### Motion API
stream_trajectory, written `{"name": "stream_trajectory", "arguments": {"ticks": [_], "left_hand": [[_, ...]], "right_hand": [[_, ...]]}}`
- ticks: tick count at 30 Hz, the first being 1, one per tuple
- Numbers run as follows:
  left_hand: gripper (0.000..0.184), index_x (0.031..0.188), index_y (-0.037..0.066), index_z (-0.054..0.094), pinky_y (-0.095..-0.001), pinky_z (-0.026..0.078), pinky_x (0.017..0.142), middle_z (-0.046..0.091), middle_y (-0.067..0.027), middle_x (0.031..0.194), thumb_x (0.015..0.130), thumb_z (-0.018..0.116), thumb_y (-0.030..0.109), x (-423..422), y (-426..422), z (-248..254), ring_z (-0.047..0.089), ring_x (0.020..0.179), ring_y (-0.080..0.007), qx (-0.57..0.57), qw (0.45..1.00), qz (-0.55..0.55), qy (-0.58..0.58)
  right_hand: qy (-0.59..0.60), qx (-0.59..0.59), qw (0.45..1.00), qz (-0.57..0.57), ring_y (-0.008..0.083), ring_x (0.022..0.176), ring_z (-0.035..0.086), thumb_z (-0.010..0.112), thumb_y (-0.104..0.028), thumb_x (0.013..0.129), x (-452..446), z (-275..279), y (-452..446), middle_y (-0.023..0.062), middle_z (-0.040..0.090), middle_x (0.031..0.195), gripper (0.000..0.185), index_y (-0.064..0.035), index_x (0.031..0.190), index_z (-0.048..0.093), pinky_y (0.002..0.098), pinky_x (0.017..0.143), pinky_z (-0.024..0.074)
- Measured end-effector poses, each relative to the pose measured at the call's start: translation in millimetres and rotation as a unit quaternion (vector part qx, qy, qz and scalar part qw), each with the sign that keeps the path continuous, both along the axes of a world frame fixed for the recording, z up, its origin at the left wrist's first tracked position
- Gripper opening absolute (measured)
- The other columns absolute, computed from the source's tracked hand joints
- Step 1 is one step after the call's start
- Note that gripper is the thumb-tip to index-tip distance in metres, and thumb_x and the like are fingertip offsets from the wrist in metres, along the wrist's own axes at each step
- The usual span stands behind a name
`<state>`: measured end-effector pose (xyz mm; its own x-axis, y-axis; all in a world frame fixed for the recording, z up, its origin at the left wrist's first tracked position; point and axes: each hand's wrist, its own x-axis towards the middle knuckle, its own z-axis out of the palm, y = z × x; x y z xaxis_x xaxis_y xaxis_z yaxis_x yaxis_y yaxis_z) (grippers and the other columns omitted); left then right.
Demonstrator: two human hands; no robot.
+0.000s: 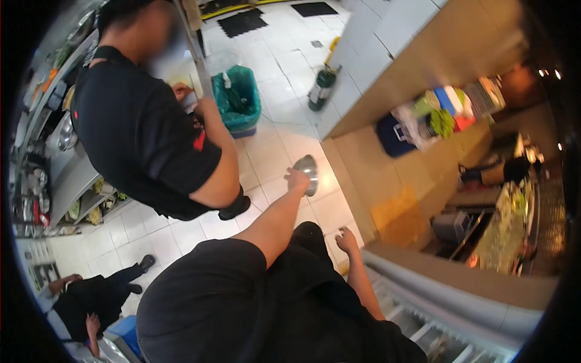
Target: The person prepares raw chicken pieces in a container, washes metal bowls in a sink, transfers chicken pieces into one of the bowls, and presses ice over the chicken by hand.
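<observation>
My left hand reaches out ahead of me, fingers wrapped on the rim of a shiny metal mixing bowl. The bowl is tilted on its side in the air above the tiled floor, and its inside is mostly turned away. Lower and to the right, my right hand hangs near my body with its fingers loosely bent and apart. I can make out nothing held in it.
A co-worker in black stands close on the left, beside a green-lined bin. Another person is at lower left. To the right are a wall ledge, a dark blue crate and produce. A green cylinder stands ahead.
</observation>
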<state>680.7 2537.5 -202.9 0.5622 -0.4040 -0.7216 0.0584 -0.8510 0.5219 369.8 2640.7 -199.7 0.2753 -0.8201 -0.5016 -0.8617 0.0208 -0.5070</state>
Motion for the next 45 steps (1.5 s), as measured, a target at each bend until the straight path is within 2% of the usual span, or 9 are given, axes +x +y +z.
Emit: {"name": "stream_trajectory", "arguments": {"ticks": [6, 9, 13, 24, 28, 36, 38, 41, 45], "left_hand": [[0.081, 0.151, 0.005, 0.023, -0.0538, 0.064, 0.076, 0.019, -0.0363, 0.154, 0.085, 0.070, 0.010, 97.1, -158.3, 7.8, 0.054, 0.120, -0.0566, -0.057, 0.990, 0.128, 0.003], [0.056, 0.138, 0.005, 0.038, -0.0544, 0.065, 0.061, 0.031, -0.0303, 0.151, 0.088, 0.064, 0.008, 153.6, -180.7, 54.5, 0.061, 0.112, -0.0517, -0.076, 0.988, 0.132, -0.036], [0.040, 0.124, 0.001, 0.054, -0.0545, 0.065, 0.059, 0.060, -0.0242, 0.123, 0.085, 0.061, 0.004, 234.8, -195.0, 39.3, 0.067, 0.099, -0.0472, -0.197, 0.935, 0.294, 0.018], [0.048, 0.134, 0.006, 0.047, -0.0692, 0.059, 0.069, 0.057, -0.0237, 0.129, 0.087, 0.053, -0.001, 390.3, -284.0, -56.6, 0.067, 0.102, -0.0458, -0.200, 0.794, 0.557, 0.136], [0.051, 0.136, 0.006, 0.050, -0.0665, 0.061, 0.071, 0.057, -0.0245, 0.126, 0.086, 0.055, -0.002, 479.6, -417.0, 36.6, 0.067, 0.104, -0.0450, -0.252, 0.848, 0.441, 0.149], [0.041, 0.131, -0.004, 0.050, -0.0556, 0.064, 0.074, 0.065, -0.0241, 0.110, 0.091, 0.053, 0.002, 656.3, -688.0, 62.2, 0.071, 0.095, -0.0390, -0.261, 0.937, 0.191, 0.130], [0.039, 0.130, -0.005, 0.050, -0.0564, 0.063, 0.073, 0.063, -0.0244, 0.116, 0.093, 0.054, 0.005, 688.2, -735.4, 43.1, 0.071, 0.095, -0.0382, -0.272, 0.934, 0.190, 0.131], [0.039, 0.133, -0.002, 0.050, -0.0583, 0.060, 0.085, 0.057, -0.0221, 0.128, 0.096, 0.053, 0.008, 710.0, -789.4, 50.0, 0.064, 0.109, -0.0398, -0.275, 0.914, 0.247, 0.165], [0.056, 0.141, -0.007, 0.038, -0.0630, 0.058, 0.089, 0.048, -0.0282, 0.137, 0.085, 0.043, -0.007, 728.3, -847.7, 53.8, 0.056, 0.118, -0.0492, -0.310, 0.840, 0.364, 0.255]], "right_hand": [[0.070, 0.088, 0.994, 0.004, 0.0424, 0.109, 0.066, 0.065, -0.018, 0.084, 6.9, -51.1, -205.9, 0.0296, 0.068, 0.112, 0.035, 0.0012, 0.112, 0.069, 0.0472, 0.096, 0.0518], [0.083, 0.010, 0.971, 0.225, 0.0397, 0.098, 0.070, 0.061, -0.020, 0.089, 89.2, -37.3, -327.0, 0.0247, 0.072, 0.103, 0.029, -0.0002, 0.107, 0.070, 0.0458, 0.085, 0.0555], [0.017, -0.047, 0.937, 0.346, 0.0411, 0.099, 0.068, 0.059, -0.018, 0.089, 254.3, 18.0, -490.0, 0.0270, 0.071, 0.104, 0.028, 0.0015, 0.107, 0.068, 0.0457, 0.086, 0.0542], [0.002, -0.074, 0.908, 0.412, 0.0447, 0.102, 0.065, 0.056, -0.018, 0.089, 552.5, 40.8, -731.3, 0.0287, 0.069, 0.105, 0.032, -0.0013, 0.115, 0.066, 0.0484, 0.093, 0.0518], [0.001, 0.000, 0.887, 0.461, 0.0442, 0.097, 0.068, 0.061, -0.023, 0.089, 526.9, -16.4, -789.8, 0.0274, 0.070, 0.107, 0.039, 0.0026, 0.118, 0.066, 0.0474, 0.088, 0.0546], [0.103, 0.213, 0.959, 0.157, 0.0392, 0.105, 0.068, 0.064, -0.020, 0.084, 604.6, -8.5, -938.9, 0.0272, 0.070, 0.111, 0.037, 0.0014, 0.114, 0.068, 0.0450, 0.091, 0.0551], [0.116, 0.207, 0.954, 0.184, 0.0362, 0.084, 0.073, 0.062, -0.021, 0.084, 635.5, -54.0, -999.5, 0.0232, 0.073, 0.106, 0.039, 0.0020, 0.115, 0.070, 0.0437, 0.080, 0.0587], [0.149, 0.058, 0.942, 0.295, 0.0348, 0.111, 0.068, 0.067, -0.018, 0.082, 686.4, -216.9, -1089.8, 0.0209, 0.071, 0.116, 0.031, 0.0011, 0.106, 0.074, 0.0484, 0.093, 0.0538], [0.073, 0.060, 0.939, 0.330, 0.0386, 0.103, 0.069, 0.064, -0.014, 0.077, 804.8, -69.9, -1225.1, 0.0217, 0.072, 0.110, 0.026, 0.0001, 0.097, 0.074, 0.0485, 0.087, 0.0559]]}}
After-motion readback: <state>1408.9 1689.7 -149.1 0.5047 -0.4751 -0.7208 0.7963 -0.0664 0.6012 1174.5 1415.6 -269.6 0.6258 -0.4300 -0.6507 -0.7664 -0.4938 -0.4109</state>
